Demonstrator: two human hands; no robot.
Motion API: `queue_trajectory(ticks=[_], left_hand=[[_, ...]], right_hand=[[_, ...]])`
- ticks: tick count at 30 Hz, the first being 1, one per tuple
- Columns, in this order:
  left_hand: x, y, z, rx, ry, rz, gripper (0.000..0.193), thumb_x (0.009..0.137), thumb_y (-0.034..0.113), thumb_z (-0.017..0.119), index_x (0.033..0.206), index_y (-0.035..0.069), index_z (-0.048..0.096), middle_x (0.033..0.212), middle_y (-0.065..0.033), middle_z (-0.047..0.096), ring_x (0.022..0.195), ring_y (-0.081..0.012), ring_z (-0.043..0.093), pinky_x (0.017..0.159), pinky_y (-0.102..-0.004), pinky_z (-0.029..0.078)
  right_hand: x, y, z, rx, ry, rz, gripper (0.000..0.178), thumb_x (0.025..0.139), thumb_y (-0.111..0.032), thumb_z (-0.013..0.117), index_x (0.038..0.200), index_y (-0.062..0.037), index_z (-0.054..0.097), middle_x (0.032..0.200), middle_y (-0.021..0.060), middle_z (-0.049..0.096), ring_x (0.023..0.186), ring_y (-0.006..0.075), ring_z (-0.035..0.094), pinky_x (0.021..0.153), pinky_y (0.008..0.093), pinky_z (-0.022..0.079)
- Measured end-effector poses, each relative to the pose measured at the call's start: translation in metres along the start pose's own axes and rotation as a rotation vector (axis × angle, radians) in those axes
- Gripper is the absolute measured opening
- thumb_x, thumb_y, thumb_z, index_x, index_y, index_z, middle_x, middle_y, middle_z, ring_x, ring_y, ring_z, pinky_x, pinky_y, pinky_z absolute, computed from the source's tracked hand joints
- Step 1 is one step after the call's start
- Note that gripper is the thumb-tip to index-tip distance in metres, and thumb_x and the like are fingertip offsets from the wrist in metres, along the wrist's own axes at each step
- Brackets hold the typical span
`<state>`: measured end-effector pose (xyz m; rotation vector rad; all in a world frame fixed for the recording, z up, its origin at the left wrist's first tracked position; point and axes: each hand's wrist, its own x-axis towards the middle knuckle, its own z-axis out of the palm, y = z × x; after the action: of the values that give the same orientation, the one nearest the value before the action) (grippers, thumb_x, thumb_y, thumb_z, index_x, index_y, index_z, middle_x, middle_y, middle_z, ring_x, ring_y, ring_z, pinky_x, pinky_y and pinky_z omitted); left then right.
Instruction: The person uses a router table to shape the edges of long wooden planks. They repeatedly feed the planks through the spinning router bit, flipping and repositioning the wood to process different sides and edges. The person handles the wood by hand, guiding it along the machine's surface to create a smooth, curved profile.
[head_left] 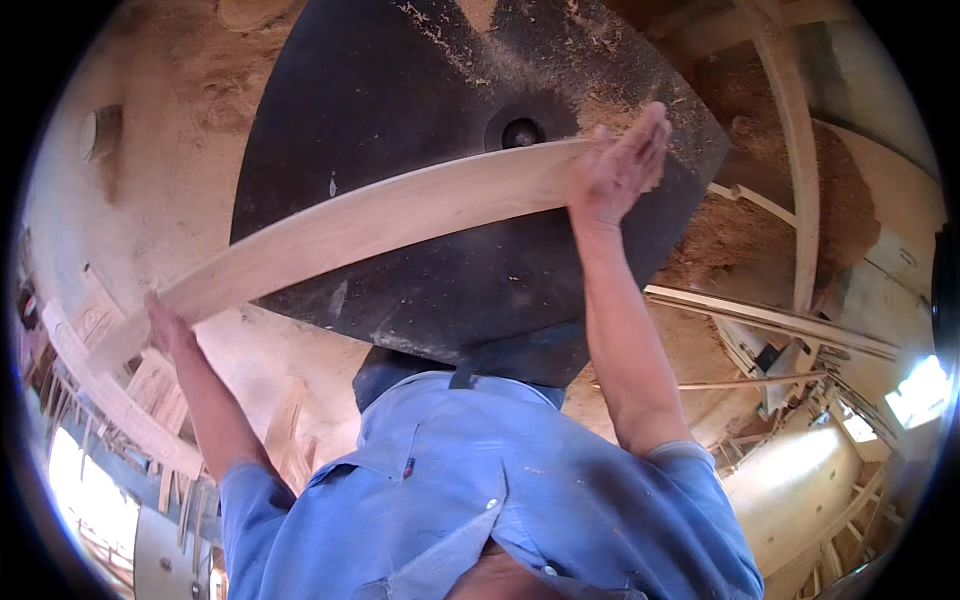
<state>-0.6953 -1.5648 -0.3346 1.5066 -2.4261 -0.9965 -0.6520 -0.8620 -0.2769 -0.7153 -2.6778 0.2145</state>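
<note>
A long, pale wooden board (400, 212) lies slantwise over a dark machine table (340, 110). My left hand (172, 324) grips it near its left end, beyond the table's edge, with the fingers partly hidden. On the board's right end rests my right hand (618, 172), flat, its fingers stretched out toward the far side and slightly blurred. Just past the board's far edge, close to my right hand, sits a round dark spindle (522, 132) in a ring-shaped opening of the table.
Sawdust and shavings (620, 80) cover the far right of the table. Wooden pieces (120, 400) are stacked at the left. Long strips (770, 318) lie at the right, near an upright wooden post (800, 180). A round pale object (92, 135) is on the floor at far left.
</note>
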Motion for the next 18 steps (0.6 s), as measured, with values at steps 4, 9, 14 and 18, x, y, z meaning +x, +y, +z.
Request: queue_trajectory(ticks=[4,9,14,18], left_hand=[[0.017,-0.073,-0.057,0.322,0.104,-0.068,0.084,0.083,0.062,0.061,0.132,-0.006,0.055,0.13,-0.0222,0.059,0.114,-0.0308,0.058,0.103,-0.0388,0.042],[-0.052,-0.086,-0.104,-0.008,0.299,-0.34,0.09,0.076,0.052,0.075,0.129,-0.016,0.047,0.125,-0.026,0.06,0.113,-0.0322,0.059,0.093,-0.0412,0.051],[-0.044,-0.225,-0.214,-0.196,0.401,-0.216,0.085,0.08,0.045,0.074,0.134,-0.012,0.041,0.131,-0.0256,0.055,0.115,-0.0349,0.058,0.1,-0.0438,0.047],[-0.095,-0.206,-0.249,-0.476,0.667,0.088,0.07,0.079,0.038,0.07,0.126,-0.008,0.044,0.119,-0.0269,0.057,0.101,-0.0393,0.061,0.091,-0.047,0.051]], right_hand=[[-0.021,-0.032,0.009,0.067,-0.001,-0.09,0.079,0.09,-0.011,0.063,0.154,0.0029,0.02,0.157,0.0248,0.029,0.147,0.0424,0.023,0.122,0.0502,0.018],[-0.057,-0.076,-0.001,0.138,-0.076,-0.191,0.085,0.087,-0.006,0.064,0.155,0.0024,0.014,0.158,0.0248,0.025,0.148,0.0448,0.02,0.121,0.0528,0.015],[-0.102,-0.1,-0.015,0.352,-0.048,-0.293,0.084,0.087,-0.006,0.062,0.155,0.0006,0.014,0.159,0.025,0.022,0.148,0.0456,0.017,0.121,0.0537,0.014],[-0.138,-0.055,-0.047,0.583,-0.028,-0.235,0.071,0.098,-0.013,0.051,0.156,0.0015,0.013,0.161,0.0207,0.022,0.151,0.0398,0.016,0.123,0.046,0.013]])
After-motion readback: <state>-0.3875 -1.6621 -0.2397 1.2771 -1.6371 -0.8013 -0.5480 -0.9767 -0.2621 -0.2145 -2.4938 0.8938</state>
